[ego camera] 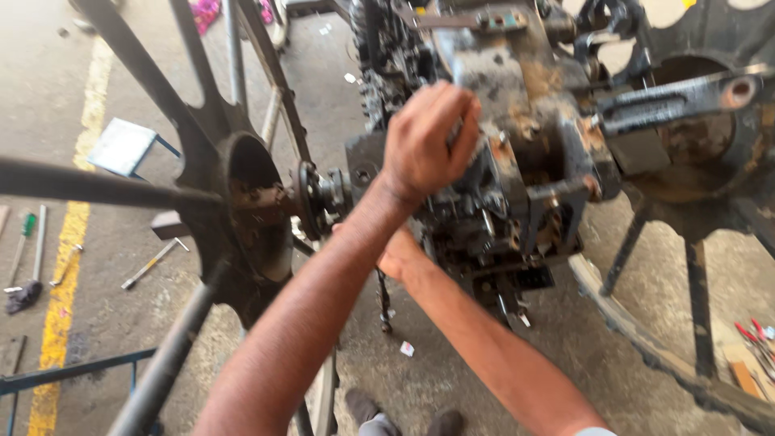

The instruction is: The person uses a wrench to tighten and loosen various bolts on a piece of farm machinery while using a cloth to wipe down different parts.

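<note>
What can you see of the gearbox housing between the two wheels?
The gearbox housing is a blocky cast-metal body, dark, greasy and rust-stained, set between two spoked iron wheels above the concrete floor. A shaft leaves its left side into the left wheel's hub. The left hand rests curled on its top; the right hand reaches beneath, mostly hidden.

Rusty, greasy gearbox [517, 161] (paint flaking) sits between two spoked iron wheels [234, 202], above the floor.
</note>
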